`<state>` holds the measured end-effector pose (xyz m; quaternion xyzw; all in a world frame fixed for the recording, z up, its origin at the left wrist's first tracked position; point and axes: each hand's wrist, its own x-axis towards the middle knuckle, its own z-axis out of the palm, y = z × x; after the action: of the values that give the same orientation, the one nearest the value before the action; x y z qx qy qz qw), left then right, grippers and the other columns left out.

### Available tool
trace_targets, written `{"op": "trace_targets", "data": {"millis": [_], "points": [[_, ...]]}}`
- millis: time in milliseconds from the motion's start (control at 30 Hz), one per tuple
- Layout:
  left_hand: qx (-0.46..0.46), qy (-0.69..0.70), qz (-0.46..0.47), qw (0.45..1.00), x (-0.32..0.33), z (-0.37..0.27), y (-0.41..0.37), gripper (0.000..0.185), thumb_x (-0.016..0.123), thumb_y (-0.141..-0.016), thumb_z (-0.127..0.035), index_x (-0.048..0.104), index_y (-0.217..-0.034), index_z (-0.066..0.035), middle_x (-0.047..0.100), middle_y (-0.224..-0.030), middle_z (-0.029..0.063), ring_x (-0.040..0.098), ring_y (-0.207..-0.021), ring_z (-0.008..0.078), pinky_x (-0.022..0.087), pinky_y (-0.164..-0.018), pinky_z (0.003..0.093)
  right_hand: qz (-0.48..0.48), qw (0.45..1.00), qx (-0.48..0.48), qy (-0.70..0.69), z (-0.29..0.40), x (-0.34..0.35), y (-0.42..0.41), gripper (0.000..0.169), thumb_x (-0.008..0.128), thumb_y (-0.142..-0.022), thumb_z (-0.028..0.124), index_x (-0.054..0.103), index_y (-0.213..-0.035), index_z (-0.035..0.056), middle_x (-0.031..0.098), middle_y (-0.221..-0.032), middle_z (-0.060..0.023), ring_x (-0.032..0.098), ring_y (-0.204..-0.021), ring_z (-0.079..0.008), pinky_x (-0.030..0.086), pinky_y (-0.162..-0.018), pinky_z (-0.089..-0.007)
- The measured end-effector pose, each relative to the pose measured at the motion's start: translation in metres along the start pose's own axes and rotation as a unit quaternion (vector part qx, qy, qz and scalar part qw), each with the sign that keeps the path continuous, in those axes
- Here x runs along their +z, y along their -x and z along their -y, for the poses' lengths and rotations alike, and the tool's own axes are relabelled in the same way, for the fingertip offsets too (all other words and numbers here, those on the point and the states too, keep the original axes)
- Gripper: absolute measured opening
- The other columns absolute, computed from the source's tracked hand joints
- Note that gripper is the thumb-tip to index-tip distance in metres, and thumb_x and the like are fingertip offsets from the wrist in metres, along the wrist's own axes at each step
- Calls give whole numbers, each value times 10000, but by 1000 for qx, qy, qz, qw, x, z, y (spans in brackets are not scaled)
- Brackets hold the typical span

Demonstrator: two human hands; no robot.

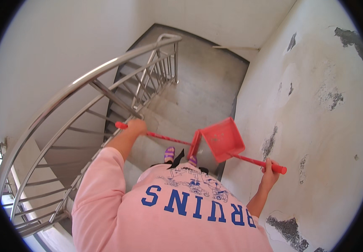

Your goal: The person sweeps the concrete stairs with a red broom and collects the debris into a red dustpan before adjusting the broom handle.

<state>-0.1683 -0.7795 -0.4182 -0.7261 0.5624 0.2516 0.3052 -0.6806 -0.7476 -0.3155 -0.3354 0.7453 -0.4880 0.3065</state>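
My left hand (137,126) grips a red broom handle (165,137) close to its end. The handle runs right to the narrow red broom head (195,142), which is beside my foot in a purple sandal (169,153). In my right hand (269,177) is the handle of a red long-handled dustpan (228,138), held near its end by the wall. The pan lies just right of the broom head, its open side towards it. Small grey-green specks of debris show inside the pan. A few pale bits are on the floor between the two.
A stainless-steel stair railing (87,77) curves along the left. Concrete stairs (162,116) lead down ahead to a landing (206,63). A white wall (307,126) with peeling dark patches stands close on the right. A thin strip (236,48) leans at the landing's far corner.
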Motion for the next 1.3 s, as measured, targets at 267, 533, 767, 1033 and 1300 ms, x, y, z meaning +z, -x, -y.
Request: {"op": "trace_targets", "data": {"millis": [267, 533, 767, 1033, 1300], "points": [[-61, -55, -52, 995, -41, 55, 13, 274, 617, -676, -155, 680, -933, -85, 650, -984, 119, 630, -931, 261, 502, -761, 363, 33, 999, 16, -3, -1, 3, 8, 191, 650, -807, 180, 586, -857, 7, 546, -772, -32, 457, -611, -89, 398, -576, -224], [-90, -103, -94, 986, -73, 72, 9, 238, 641, -662, -151, 691, -886, -90, 665, -911, 101, 650, -865, 243, 514, -696, 346, 31, 999, 26, -6, -4, 11, 11, 198, 662, -798, 168, 585, -863, -2, 543, -729, -34, 458, -578, -80, 382, -529, -208], [-59, -155, -138, 976, -88, 79, 17, 211, 639, -694, -185, 696, -879, -101, 672, -896, 89, 660, -819, 228, 516, -635, 359, 44, 998, 39, 16, -6, 16, 12, 190, 654, -800, 173, 590, -856, 4, 546, -763, -33, 455, -610, -87, 390, -564, -218], [-116, -163, -128, 971, -73, 56, 12, 184, 616, -735, -195, 700, -882, -125, 677, -879, 42, 653, -810, 235, 489, -571, 435, 80, 997, 11, 22, -21, 20, 4, 154, 628, -815, 174, 583, -854, 32, 527, -760, -9, 434, -621, -79, 366, -543, -215], [-85, -96, 17, 992, -9, -20, -28, 322, 720, -598, -155, 694, -916, -115, 662, -869, 44, 633, -784, 253, 482, -583, 502, 87, 993, 8, 83, -38, 27, -24, 375, 672, -759, 321, 592, -706, -41, 578, -660, -113, 526, -626, -174, 446, -608, -294]]}}
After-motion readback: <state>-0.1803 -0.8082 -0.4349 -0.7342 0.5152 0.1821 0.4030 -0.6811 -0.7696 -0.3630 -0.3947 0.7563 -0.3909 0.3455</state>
